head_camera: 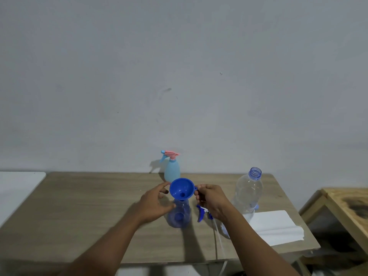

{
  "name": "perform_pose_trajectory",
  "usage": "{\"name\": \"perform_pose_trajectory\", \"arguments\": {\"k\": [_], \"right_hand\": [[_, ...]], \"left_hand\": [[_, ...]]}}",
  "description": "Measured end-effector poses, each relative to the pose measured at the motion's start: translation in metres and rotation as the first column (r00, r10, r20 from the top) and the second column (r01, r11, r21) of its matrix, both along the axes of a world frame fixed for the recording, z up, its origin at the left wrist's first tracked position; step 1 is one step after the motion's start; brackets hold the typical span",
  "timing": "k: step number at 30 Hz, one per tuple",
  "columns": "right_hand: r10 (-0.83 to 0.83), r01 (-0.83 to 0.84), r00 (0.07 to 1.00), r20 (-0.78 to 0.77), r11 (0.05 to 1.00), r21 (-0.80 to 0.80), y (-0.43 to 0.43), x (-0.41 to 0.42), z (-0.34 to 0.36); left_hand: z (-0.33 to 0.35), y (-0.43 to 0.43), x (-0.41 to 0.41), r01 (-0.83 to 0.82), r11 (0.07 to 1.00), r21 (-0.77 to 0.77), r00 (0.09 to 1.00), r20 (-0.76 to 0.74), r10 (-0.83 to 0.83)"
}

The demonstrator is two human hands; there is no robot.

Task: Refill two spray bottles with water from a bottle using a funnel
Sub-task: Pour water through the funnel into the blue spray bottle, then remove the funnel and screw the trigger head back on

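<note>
Wooden table against grey wall

Both bare forearms reach in from the near edge, converging toward the middle. The left hand is loosely spread, index finger extended, thumb pointing right. The right hand has curled fingers, its fingertips pinching the funnel by its side tab.

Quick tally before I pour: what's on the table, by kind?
Spray bottles: 2 (light blue spray bottle, clear spray bottle)
Funnel: 1
Water bottle: 1
Detached spray head: 1
Paper towel: 1
Total: 6
</note>
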State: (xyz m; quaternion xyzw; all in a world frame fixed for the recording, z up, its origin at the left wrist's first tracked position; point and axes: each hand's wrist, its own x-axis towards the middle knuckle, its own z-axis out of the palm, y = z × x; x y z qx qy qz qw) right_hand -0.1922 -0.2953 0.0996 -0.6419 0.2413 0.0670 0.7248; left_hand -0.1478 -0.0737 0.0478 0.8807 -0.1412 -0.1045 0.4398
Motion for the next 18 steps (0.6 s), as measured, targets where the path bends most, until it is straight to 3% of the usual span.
{"name": "perform_pose_trajectory", "arguments": {"k": [7, 16, 18], "right_hand": [[-0.101, 0.110, 0.994, -0.044, 0.886, 0.450, -0.006, 0.001, 0.002], [-0.190, 0.157, 0.982, 0.005, 0.829, 0.537, -0.015, -0.003, 0.006], [-0.221, 0.166, 0.973, 0.060, 0.860, 0.483, -0.019, -0.007, 0.002]], "left_hand": [[-0.025, -0.005, 0.001, 0.009, 1.000, 0.002, 0.998, -0.061, -0.009], [-0.036, -0.030, 0.005, 0.090, 0.995, -0.031, 0.993, -0.069, -0.092], [-0.037, -0.030, 0.007, 0.093, 0.995, -0.038, 0.993, -0.066, -0.096]]}}
